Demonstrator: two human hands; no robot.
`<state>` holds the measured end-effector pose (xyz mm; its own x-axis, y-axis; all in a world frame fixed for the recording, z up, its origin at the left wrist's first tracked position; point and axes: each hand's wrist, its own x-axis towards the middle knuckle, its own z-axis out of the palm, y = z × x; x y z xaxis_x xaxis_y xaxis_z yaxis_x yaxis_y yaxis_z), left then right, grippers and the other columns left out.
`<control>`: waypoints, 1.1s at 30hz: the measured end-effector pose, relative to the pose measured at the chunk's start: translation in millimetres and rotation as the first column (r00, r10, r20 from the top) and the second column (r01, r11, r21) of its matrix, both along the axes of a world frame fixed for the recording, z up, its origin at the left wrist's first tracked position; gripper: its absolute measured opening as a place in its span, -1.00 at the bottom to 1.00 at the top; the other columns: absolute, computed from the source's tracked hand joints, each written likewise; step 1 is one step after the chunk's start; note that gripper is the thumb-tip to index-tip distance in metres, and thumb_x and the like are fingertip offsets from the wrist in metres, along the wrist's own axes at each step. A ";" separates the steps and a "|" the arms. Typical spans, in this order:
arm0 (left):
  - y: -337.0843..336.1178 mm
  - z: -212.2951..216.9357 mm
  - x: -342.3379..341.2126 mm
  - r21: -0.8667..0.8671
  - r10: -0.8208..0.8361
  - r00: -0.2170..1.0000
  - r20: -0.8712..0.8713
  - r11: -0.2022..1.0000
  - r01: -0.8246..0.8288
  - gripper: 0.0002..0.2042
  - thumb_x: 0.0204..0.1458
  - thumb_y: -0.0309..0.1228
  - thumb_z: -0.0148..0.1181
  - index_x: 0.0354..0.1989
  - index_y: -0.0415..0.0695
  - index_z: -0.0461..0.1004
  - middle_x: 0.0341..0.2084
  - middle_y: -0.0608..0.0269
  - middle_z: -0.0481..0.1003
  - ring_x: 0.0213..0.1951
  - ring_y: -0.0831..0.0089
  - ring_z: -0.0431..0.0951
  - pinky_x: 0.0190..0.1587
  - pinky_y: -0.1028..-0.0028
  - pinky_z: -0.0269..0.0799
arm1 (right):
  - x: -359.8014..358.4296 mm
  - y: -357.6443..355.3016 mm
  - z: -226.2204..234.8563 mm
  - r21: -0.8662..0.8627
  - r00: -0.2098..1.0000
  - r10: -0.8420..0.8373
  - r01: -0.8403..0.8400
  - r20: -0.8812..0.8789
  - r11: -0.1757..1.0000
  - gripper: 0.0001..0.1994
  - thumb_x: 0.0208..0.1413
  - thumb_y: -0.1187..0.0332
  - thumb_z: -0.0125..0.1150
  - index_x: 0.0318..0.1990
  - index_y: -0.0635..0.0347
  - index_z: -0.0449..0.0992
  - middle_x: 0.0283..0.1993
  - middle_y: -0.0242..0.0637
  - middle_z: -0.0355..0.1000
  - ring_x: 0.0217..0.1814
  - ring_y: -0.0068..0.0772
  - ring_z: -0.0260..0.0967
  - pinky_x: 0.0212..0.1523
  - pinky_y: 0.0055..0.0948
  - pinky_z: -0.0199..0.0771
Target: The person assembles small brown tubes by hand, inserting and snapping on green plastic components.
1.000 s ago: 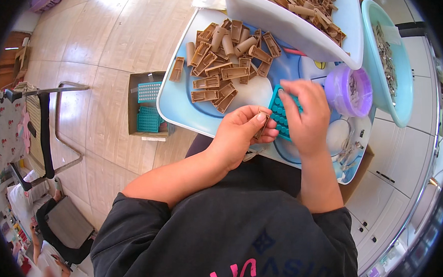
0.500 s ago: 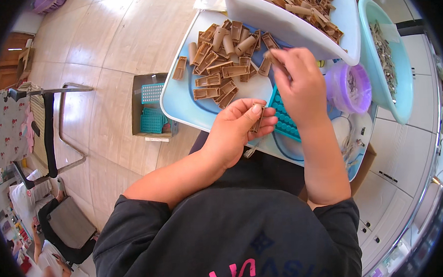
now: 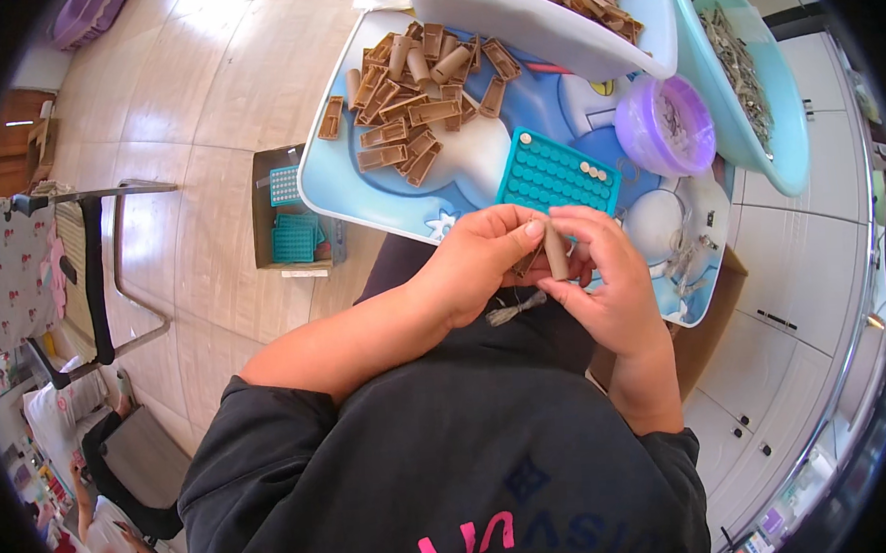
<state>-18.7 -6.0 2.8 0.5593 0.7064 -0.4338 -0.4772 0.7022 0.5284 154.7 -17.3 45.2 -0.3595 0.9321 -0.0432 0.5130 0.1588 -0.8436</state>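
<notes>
Brown tube point(image 3: 556, 253) between both hands

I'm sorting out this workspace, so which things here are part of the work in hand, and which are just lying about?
In use:
- left hand and right hand on a tan tube piece
- wire bundle
- teal holed tray
- tan pieces pile
- purple bowl

Lying about:
- cardboard box on the floor
- folding chair

Both hands have pulled back from the flat teal plastic tray with round holes point(image 3: 556, 173), now uncovered. The right hand point(image 3: 608, 278) now pinches a small tan plastic tube point(image 3: 556, 251) against the left hand point(image 3: 487, 259).
</notes>
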 end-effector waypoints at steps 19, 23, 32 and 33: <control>-9.7 4.3 13.0 -0.081 -0.011 1.000 0.022 0.997 0.013 -0.63 0.25 -0.22 -0.30 0.01 -0.24 0.28 -0.16 0.09 0.41 -0.13 0.34 0.47 -0.03 0.37 0.40 | -8.5 -28.0 -27.4 0.291 0.987 -0.150 0.158 -0.049 0.943 -0.32 -0.43 0.39 0.48 0.00 0.21 0.32 -0.02 -0.12 0.25 0.06 -0.12 0.20 0.05 -0.26 0.24; -12.1 6.6 14.8 -0.056 0.034 0.997 0.065 0.998 -0.031 -0.63 0.23 -0.15 -0.21 -0.09 -0.21 0.36 -0.25 0.18 0.44 -0.20 0.42 0.47 -0.18 0.47 0.44 | -7.4 -27.3 -32.7 0.289 0.984 -0.172 0.180 -0.054 0.940 -0.31 -0.43 0.39 0.47 0.00 0.22 0.31 -0.01 -0.12 0.25 0.05 -0.11 0.21 0.04 -0.26 0.24; -14.7 2.4 13.0 0.085 -0.017 1.000 0.004 0.996 0.017 -0.63 0.24 -0.19 -0.26 0.02 -0.21 0.29 -0.22 0.20 0.42 -0.19 0.44 0.46 -0.12 0.49 0.40 | -9.7 -25.5 -30.7 0.326 0.986 -0.165 0.163 -0.022 0.931 -0.33 -0.42 0.38 0.45 -0.01 0.23 0.31 -0.02 -0.13 0.27 0.01 -0.11 0.24 0.01 -0.26 0.26; -14.7 2.9 13.0 0.085 -0.017 1.000 0.004 0.996 0.016 -0.63 0.24 -0.19 -0.26 0.02 -0.21 0.29 -0.22 0.20 0.42 -0.19 0.44 0.46 -0.12 0.49 0.40 | -9.3 -25.2 -31.1 0.333 0.987 -0.161 0.156 -0.013 0.930 -0.33 -0.41 0.38 0.45 -0.01 0.23 0.31 -0.02 -0.13 0.27 0.01 -0.11 0.24 0.00 -0.26 0.27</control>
<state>-5.8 -20.8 5.8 0.5729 0.7313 -0.3701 -0.4683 0.6627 0.5844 145.4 -42.5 14.1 -0.2074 0.9390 0.2744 0.5660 0.3440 -0.7492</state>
